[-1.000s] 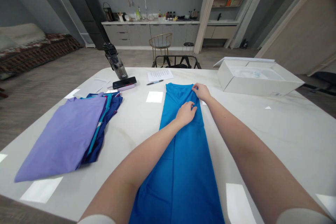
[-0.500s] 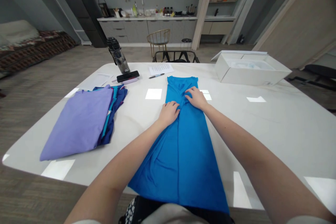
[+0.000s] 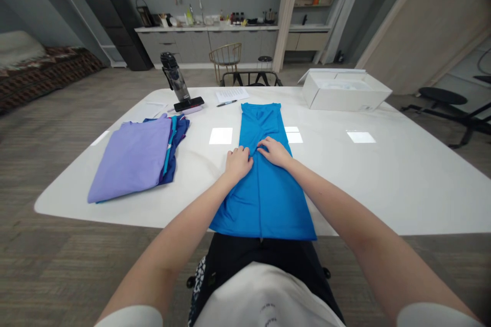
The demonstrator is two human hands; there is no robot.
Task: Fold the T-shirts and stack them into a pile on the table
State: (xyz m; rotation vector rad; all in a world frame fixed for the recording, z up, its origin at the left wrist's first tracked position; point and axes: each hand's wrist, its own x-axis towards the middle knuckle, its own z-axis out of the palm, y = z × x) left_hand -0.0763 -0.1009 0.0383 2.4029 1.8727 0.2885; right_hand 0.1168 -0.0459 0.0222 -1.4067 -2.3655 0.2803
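A blue shirt (image 3: 282, 199), folded into a long narrow shape, lies on the white table (image 3: 383, 184) in front of me, its hem at the near edge. My left hand (image 3: 238, 162) is at the shirt's left side, fingers curled onto the fabric. Close beside it, my right hand (image 3: 274, 153) pinches the cloth near the middle, thumb and fingers drawn together. Small wrinkles gather around the fingertips. To the left rests a stack of folded clothes with a lavender shirt (image 3: 132, 158) on top and teal and navy fabric (image 3: 177, 143) beneath.
Toward the back stand a clear bottle with a black lid (image 3: 175, 77) and a black phone (image 3: 188, 104). Nearby lie a printed sheet (image 3: 232, 94) and a pen (image 3: 226, 103). An open white box (image 3: 345, 92) sits at the back right. Chairs stand beyond the table.
My right hand has slid toward me and left, nearer my left hand. My left hand stays at the shirt's left side. The head view has shifted, showing more of my lap.
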